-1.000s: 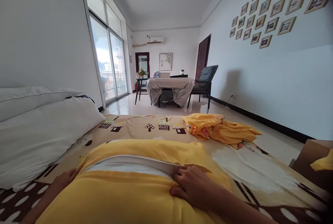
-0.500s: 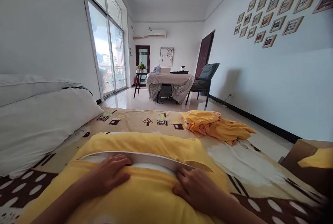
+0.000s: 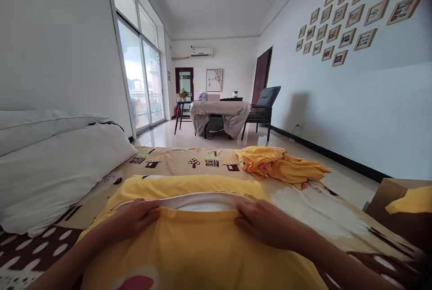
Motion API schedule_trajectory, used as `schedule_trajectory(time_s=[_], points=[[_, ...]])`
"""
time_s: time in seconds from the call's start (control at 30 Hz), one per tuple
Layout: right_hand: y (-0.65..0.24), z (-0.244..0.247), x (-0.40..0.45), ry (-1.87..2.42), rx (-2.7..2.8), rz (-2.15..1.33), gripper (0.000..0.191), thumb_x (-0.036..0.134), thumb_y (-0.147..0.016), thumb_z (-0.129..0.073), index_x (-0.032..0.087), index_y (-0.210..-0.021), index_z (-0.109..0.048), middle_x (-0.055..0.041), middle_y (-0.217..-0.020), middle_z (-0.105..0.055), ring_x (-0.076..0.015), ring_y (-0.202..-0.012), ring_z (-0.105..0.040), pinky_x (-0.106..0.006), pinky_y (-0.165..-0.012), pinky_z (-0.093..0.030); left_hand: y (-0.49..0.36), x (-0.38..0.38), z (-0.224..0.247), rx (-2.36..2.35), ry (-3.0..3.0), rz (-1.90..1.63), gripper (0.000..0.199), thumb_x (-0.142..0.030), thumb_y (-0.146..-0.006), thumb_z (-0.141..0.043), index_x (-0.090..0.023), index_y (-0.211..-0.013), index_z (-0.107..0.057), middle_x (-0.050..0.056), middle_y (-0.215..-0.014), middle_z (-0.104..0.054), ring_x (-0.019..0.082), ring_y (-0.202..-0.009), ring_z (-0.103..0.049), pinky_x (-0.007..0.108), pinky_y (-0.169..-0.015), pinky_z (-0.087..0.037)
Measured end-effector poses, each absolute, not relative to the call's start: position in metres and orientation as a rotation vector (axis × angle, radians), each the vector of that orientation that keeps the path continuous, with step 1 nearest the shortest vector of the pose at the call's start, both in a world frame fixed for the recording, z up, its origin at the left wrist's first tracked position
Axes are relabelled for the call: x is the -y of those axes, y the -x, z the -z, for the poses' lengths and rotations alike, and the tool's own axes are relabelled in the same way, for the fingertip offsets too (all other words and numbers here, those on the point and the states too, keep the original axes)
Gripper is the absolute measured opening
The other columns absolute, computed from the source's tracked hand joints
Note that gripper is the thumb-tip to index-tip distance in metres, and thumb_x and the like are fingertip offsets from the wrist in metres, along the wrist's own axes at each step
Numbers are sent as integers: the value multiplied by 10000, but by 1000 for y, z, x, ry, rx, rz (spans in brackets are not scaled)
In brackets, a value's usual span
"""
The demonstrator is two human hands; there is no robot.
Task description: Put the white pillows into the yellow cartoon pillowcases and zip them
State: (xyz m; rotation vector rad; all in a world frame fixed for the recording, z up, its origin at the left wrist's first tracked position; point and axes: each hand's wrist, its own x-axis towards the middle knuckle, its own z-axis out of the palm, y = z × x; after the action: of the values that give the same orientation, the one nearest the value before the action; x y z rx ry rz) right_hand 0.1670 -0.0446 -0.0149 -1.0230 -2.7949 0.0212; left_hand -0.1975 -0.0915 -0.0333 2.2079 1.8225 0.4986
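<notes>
A yellow pillowcase [image 3: 199, 240] lies in front of me on the bed, with a pink and white print near the bottom. Its opening runs crosswise, and a white pillow [image 3: 205, 203] shows in the gap. My left hand [image 3: 135, 218] is closed on the near edge of the opening, left of the middle. On the right side, my right hand [image 3: 261, 222] pinches the same edge, thumb below. Between the hands the hem stretches nearly straight. Fingertips of both hands are partly hidden at the fabric.
White pillows [image 3: 60, 168] are piled at the left. Crumpled yellow cloth [image 3: 283, 166] lies on the patterned bedsheet [image 3: 178, 157], toward the far right. At the right edge stands a cardboard box [image 3: 380, 198] with yellow cloth on it. A covered table [image 3: 219, 108] and a chair [image 3: 265, 105] stand beyond.
My hands have moved slightly apart and now hold the near hem, which is pulled up and taut. The gap shows more white between them. The view has tilted up a little.
</notes>
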Motion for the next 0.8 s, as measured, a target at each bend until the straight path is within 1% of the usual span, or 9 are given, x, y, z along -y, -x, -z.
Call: schedule_trajectory(time_s=[0.1, 0.17, 0.23, 0.3, 0.37, 0.47, 0.6, 0.7, 0.8], points=[[-168, 0, 43, 878, 2786, -63, 243, 296, -958, -347, 197, -820, -520, -56, -871, -623, -179, -779, -565, -278, -650, -373, 197, 81, 42, -1890, -2140, -524, 480, -544, -829, -402, -238, -1097, -657, 59, -1030, -703, 276, -1018, -605, 321, -880, -447], [-167, 2, 39, 833, 2713, -127, 252, 303, -970, -322, 202, -876, -533, -61, -939, -625, -170, -832, -569, -268, -697, -389, 199, 77, 49, -1945, -2049, -618, 519, -553, -812, -424, -222, -1148, -640, 64, -1132, -680, 286, -1093, -581, 325, -921, -441], [-163, 16, 31, 977, 2621, -148, 278, 326, -976, -308, 204, -878, -537, -52, -899, -641, -161, -777, -579, -259, -666, -379, 201, 75, 54, -1989, -1971, -672, 536, -559, -797, -445, -207, -1148, -643, 70, -1177, -663, 292, -1124, -568, 328, -921, -450], [-154, 37, 22, 1222, 2562, -104, 300, 341, -973, -319, 201, -830, -543, -38, -793, -654, -160, -682, -581, -256, -603, -338, 201, 75, 54, -1991, -1953, -653, 529, -555, -804, -434, -199, -1133, -647, 77, -1175, -662, 288, -1116, -573, 331, -904, -461], [-145, 58, 14, 1379, 2552, -35, 306, 343, -970, -337, 197, -816, -558, -38, -733, -665, -165, -646, -594, -257, -576, -300, 198, 76, 48, -1932, -2011, -563, 494, -541, -828, -399, -213, -1092, -656, 68, -1138, -675, 270, -1079, -591, 330, -879, -469], [-137, 77, 8, 1385, 2574, 8, 313, 349, -970, -346, 191, -834, -579, -53, -745, -686, -178, -678, -624, -258, -580, -290, 188, 76, 33, -1850, -2124, -366, 417, -489, -857, -361, -237, -994, -664, 47, -1016, -697, 245, -968, -624, 330, -821, -473], [-148, 85, 11, 1320, 2533, -35, 335, 386, -960, -367, 197, -783, -580, -33, -727, -681, -177, -673, -621, -252, -577, -311, 175, 73, 25, -1947, -2246, -252, 337, -428, -866, -371, -226, -872, -641, 60, -887, -687, 264, -869, -627, 352, -738, -456], [-164, 89, 18, 1182, 2473, 97, 334, 355, -965, -359, 194, -760, -568, -25, -739, -668, -166, -666, -603, -253, -594, -343, 175, 76, 39, -2002, -2397, -419, 350, -444, -904, -329, -218, -835, -587, 59, -815, -665, 256, -799, -619, 364, -707, -455], [-175, 87, 26, 943, 2414, 382, 343, 291, -969, -347, 182, -720, -557, -30, -694, -640, -164, -641, -578, -267, -613, -359, 185, 80, 58, -2089, -2538, -822, 291, -419, -880, -413, -196, -1004, -553, 99, -984, -640, 274, -946, -587, 413, -823, -457]])
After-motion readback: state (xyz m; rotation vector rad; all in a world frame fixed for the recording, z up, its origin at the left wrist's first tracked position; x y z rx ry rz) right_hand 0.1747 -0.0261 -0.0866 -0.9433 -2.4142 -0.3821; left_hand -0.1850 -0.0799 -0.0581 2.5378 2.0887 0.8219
